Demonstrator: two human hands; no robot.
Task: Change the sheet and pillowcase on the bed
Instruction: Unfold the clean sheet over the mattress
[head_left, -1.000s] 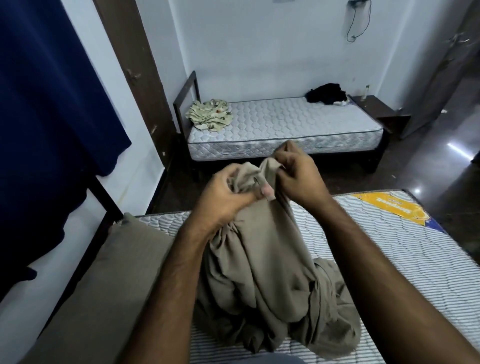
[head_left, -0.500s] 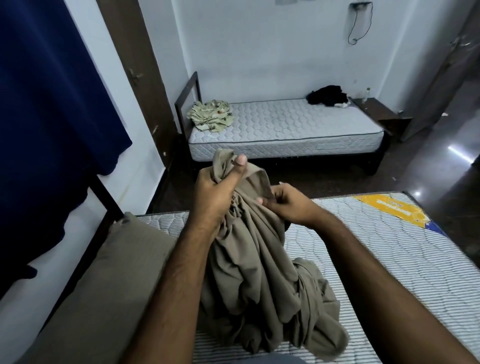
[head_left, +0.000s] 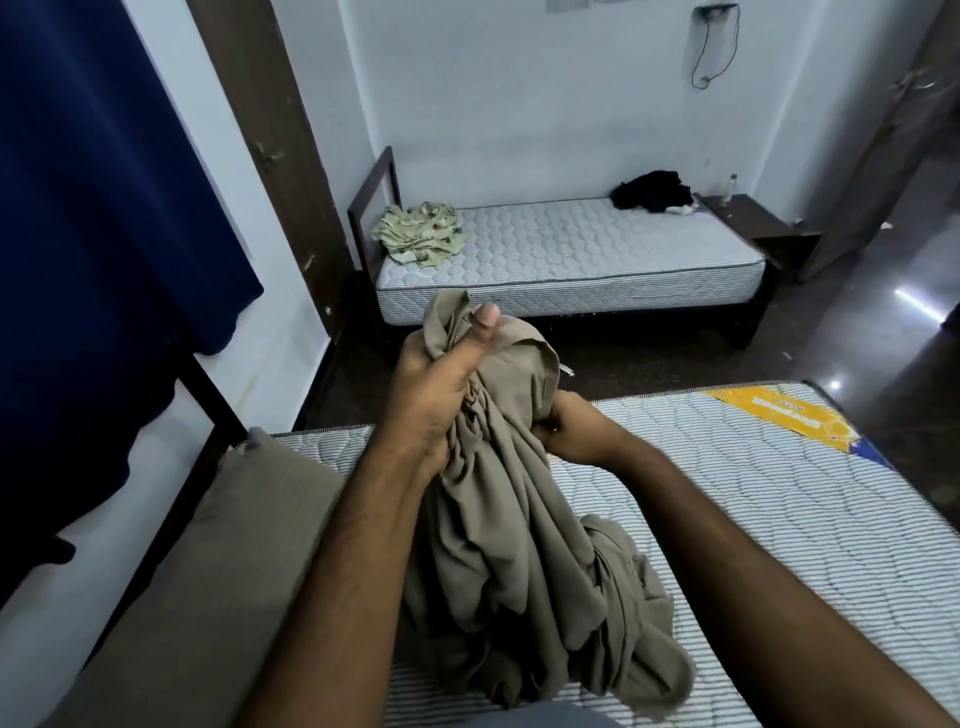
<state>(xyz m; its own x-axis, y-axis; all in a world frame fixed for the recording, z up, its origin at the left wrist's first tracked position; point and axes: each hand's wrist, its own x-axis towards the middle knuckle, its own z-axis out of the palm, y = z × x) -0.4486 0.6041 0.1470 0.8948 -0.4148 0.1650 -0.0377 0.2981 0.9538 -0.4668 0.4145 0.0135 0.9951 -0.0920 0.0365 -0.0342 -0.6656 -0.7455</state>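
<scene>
Left hand (head_left: 436, 395): raised above the near bed, its grip closed round a gathered bunch of the sheet, thumb upright and pressed against the cloth.
Right hand (head_left: 569, 431): lower and just right of the left hand, its grip pinching a fold of the same sheet; fingertips hidden in the fabric.
Sheet (head_left: 519, 545): taupe cloth, bunched; its top is lifted between the two hands, its lower mass rests in a heap on the near mattress.
Near mattress (head_left: 779, 519): bare, quilted, striped in grey and white; a yellow label (head_left: 789, 415) lies at its far right corner.
Pillow (head_left: 208, 571): taupe, lying at the left end of the near mattress, against the dark bed frame (head_left: 208, 405); apart from the sheet heap.
Obstruction: both forearms and the lifted cloth cover the middle of the near mattress.
Curtain (head_left: 104, 234): dark blue, hanging at left.
Far bed (head_left: 571, 254): bare white mattress against the back wall, well apart from the near bed.
Patterned cloth (head_left: 421, 234): crumpled at the far bed's left end.
Black cloth (head_left: 654, 189): heaped at its right end.
Side table (head_left: 753, 223): dark, beside the far bed's right end.
Cable (head_left: 711, 47): hanging on the back wall.
</scene>
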